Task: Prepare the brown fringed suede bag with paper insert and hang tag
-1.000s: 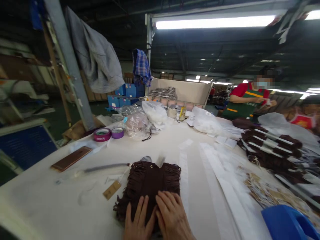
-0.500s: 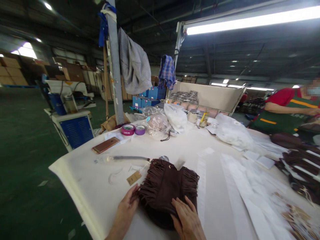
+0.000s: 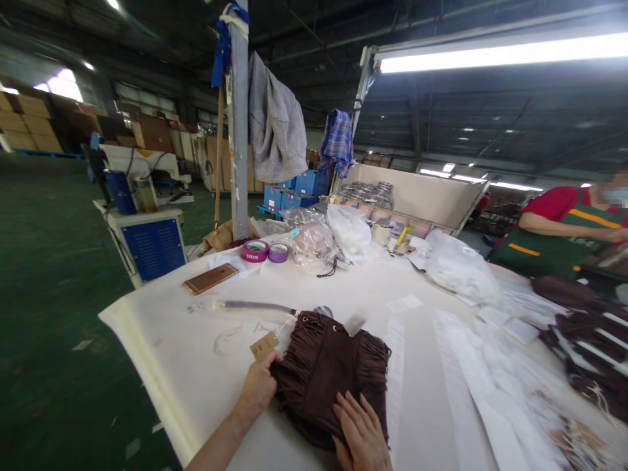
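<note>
A dark brown fringed handbag (image 3: 326,373) lies on the white-covered table, its gold eyelets at the far end and a strap (image 3: 258,305) stretched out to the left. At the bag's left edge my left hand (image 3: 258,387) has its fingers closed on the fringe, close below a tan paper hang tag (image 3: 263,345). My right hand (image 3: 360,428) rests on the front lower part of the bag, fingers stretched out; its thumb is partly hidden at the bag's near edge. A whitish flap of material (image 3: 354,324) sticks up at the bag's opening.
Behind the bag lie a phone (image 3: 210,279), tape rolls (image 3: 256,250) and clear plastic bags (image 3: 314,245). White sheets (image 3: 490,386) and a pile of dark brown bags (image 3: 589,333) cover the right side. A co-worker in a green apron (image 3: 544,235) stands beyond.
My left hand has moved slightly up along the bag's edge, toward the tag, its fingers now more curled. My right hand stays on the bag. The view has shifted a little.
</note>
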`<state>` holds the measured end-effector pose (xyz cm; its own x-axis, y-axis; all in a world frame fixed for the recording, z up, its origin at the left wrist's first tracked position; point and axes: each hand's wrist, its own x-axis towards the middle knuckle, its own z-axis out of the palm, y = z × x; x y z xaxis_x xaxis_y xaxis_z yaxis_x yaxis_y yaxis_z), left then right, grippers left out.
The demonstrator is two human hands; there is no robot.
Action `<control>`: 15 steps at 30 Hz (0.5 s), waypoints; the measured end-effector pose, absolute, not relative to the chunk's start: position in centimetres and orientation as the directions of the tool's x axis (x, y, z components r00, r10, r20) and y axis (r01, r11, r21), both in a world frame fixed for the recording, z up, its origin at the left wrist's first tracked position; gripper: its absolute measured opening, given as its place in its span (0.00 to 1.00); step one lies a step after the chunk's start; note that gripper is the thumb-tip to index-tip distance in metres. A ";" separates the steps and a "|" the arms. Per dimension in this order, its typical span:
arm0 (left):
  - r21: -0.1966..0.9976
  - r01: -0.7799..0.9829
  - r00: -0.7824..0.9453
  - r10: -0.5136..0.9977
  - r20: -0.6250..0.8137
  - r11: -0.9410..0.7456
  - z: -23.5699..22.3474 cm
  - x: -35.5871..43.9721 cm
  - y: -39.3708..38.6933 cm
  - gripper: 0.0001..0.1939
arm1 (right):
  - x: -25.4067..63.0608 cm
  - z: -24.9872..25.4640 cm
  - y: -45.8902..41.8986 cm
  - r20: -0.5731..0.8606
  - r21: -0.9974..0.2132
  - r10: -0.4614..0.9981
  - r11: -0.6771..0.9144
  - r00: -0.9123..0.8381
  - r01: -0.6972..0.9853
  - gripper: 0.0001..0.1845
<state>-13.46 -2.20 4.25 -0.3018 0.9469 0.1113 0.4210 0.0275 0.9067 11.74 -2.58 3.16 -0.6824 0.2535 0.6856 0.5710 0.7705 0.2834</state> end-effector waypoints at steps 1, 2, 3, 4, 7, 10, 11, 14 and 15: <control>0.904 0.426 -0.308 0.944 0.114 0.030 4.1 -13.4 -2.1 0.07 | 11.7 3.3 -2.7 0.688 0.286 0.253 0.768 -0.681 0.573 0.14; 0.902 0.431 -0.315 0.942 0.119 0.030 3.9 -13.3 -2.0 0.05 | 11.6 3.3 -2.9 0.691 0.286 0.250 0.767 -0.679 0.574 0.15; 0.900 0.435 -0.323 0.938 0.125 0.029 3.7 -13.3 -2.0 0.04 | 11.5 3.4 -3.0 0.693 0.279 0.252 0.769 -0.675 0.574 0.15; 0.898 0.439 -0.330 0.935 0.134 0.026 3.6 -13.3 -2.0 0.04 | 11.4 3.5 -3.2 0.697 0.264 0.259 0.774 -0.668 0.576 0.15; 0.897 0.443 -0.339 0.925 0.172 -0.005 3.5 -13.3 -2.1 0.02 | 11.3 3.6 -3.7 0.708 0.182 0.315 0.783 -0.632 0.595 0.15; 0.897 0.438 -0.299 0.931 0.209 -0.060 3.9 -13.5 -2.1 0.09 | 11.1 3.8 -4.1 0.701 0.138 0.365 0.774 -0.613 0.618 0.15; 0.896 0.438 -0.279 0.936 0.215 -0.075 4.1 -13.5 -2.1 0.12 | 11.1 3.9 -4.2 0.697 0.133 0.375 0.771 -0.612 0.623 0.16; 0.886 0.455 -0.244 0.945 0.219 -0.088 4.4 -13.5 -1.8 0.11 | 11.0 4.0 -4.4 0.690 0.115 0.391 0.772 -0.610 0.625 0.17; 0.881 0.465 -0.247 0.943 0.222 -0.086 4.3 -13.4 -1.7 0.09 | 11.0 4.0 -4.5 0.690 0.109 0.393 0.774 -0.608 0.624 0.17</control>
